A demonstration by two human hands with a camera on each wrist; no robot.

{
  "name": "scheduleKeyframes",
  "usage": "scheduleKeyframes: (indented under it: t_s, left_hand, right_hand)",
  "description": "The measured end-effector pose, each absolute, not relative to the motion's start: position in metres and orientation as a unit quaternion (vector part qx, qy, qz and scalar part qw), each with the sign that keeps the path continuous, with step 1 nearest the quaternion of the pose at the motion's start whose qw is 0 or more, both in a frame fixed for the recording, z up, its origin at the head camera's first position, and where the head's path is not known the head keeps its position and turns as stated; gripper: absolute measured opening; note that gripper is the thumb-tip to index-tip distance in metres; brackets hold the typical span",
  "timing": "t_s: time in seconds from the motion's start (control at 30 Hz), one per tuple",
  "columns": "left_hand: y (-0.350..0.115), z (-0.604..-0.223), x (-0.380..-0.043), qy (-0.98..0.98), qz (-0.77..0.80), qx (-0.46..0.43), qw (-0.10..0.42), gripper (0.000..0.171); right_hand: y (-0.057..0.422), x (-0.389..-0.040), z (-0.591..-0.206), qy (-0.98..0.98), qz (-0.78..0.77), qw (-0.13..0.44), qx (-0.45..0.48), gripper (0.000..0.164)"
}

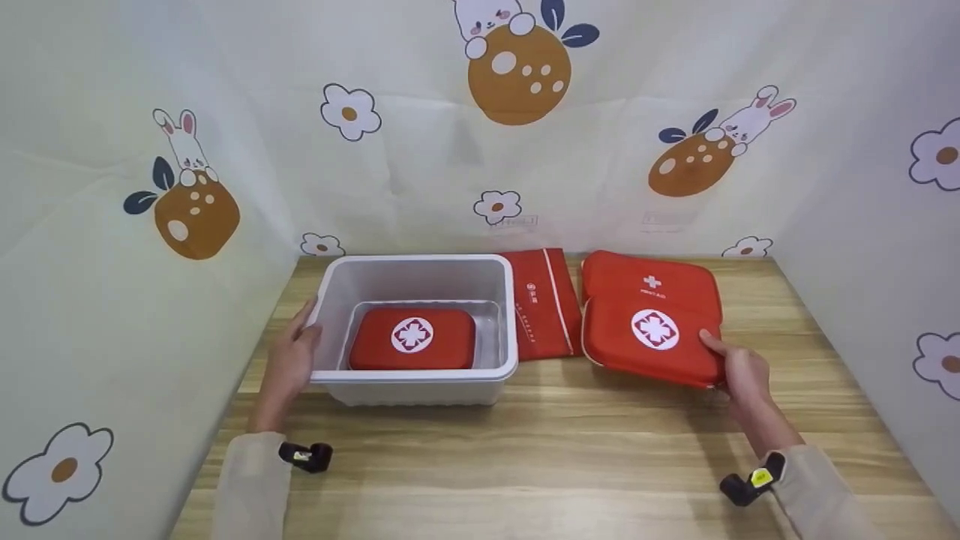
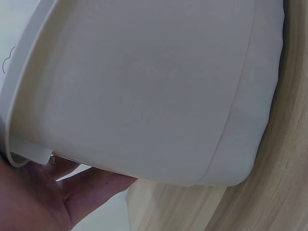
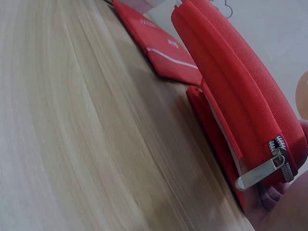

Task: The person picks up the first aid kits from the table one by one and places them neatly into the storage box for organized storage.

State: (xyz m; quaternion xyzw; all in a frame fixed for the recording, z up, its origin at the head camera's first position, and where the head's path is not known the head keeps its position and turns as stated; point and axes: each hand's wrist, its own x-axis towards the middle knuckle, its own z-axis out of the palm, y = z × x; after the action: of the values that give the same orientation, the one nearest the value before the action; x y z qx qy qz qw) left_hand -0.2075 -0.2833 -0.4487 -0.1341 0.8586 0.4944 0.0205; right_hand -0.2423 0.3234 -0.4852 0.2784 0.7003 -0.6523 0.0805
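On the left stands a light grey plastic bin [image 1: 412, 391] with a small red first aid case [image 1: 450, 341] lying inside, its white cross emblem facing up. My left hand [image 1: 287, 364] grips the bin's left rim, thumb over the edge and fingers along the outer wall. At the right, my right hand [image 1: 744, 377] holds a red zippered first aid case [image 1: 619, 349] by its right end, thumb on top. That case is tilted over another red case [image 1: 686, 281] with a small white cross. A metal zipper pull [image 3: 260, 175] hangs near the right hand.
A flat red pouch [image 1: 541, 315] with a white stripe lies between the bin and the cases, partly behind the bin. The wooden table [image 1: 570, 457] meets patterned cloth walls [image 1: 420, 180] at the back and both sides.
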Motion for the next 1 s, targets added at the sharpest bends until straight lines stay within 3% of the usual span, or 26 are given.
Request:
scheduleKeyframes:
  t_s: [0.13, 0.27, 1.0]
  left_hand:
    - [-0.283, -0.449, -0.207, 0.857, 0.497, -0.133, 0.02, 0.053]
    - [-0.284, -0.45, -0.206, 0.856, 0.501, -0.125, 0.004, 0.053]
    - [-0.283, -0.45, -0.207, 0.856, 0.501, -0.129, 0.013, 0.053]
  right_hand:
    - [0.317, -0.244, -0.484, 0.686, -0.668, 0.052, 0.285, 0.055]
    - [0.309, -0.244, -0.481, 0.686, -0.667, 0.042, 0.286, 0.05]
    - [0.285, -0.239, -0.458, 0.686, -0.684, 0.085, 0.233, 0.079]
